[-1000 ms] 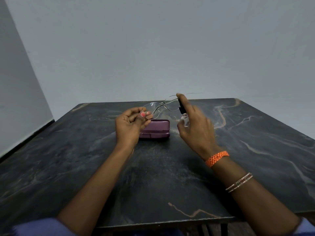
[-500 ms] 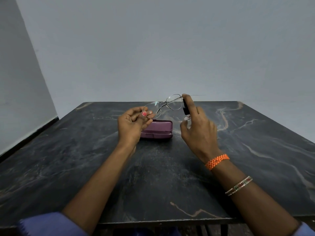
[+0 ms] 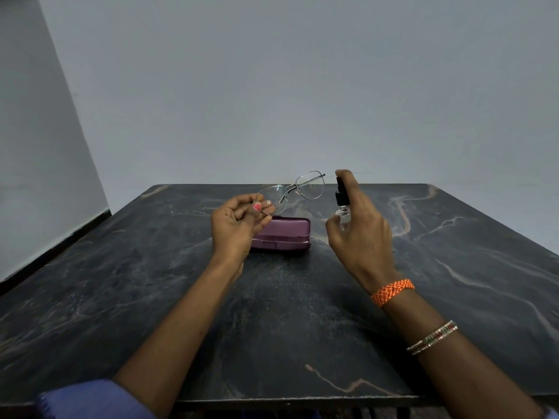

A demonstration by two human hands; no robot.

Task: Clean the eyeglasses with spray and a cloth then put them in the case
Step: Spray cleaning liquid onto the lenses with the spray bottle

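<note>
Thin metal-framed eyeglasses (image 3: 292, 190) are held up above the table, pinched at their left lens rim by my left hand (image 3: 236, 228). My right hand (image 3: 360, 225) grips a small clear spray bottle (image 3: 343, 207) with a black pump top, index finger on the top, nozzle facing the right lens a short gap away. A purple glasses case (image 3: 284, 234) lies closed on the table just behind my left hand. No cloth is visible.
The dark marble table (image 3: 302, 313) stretches wide around both arms, its near edge at the bottom of the view. Grey walls stand behind the far edge and along the left side.
The spray bottle has moved slightly right, opening a gap between its nozzle and the right lens. The glasses stay held in my left hand.
</note>
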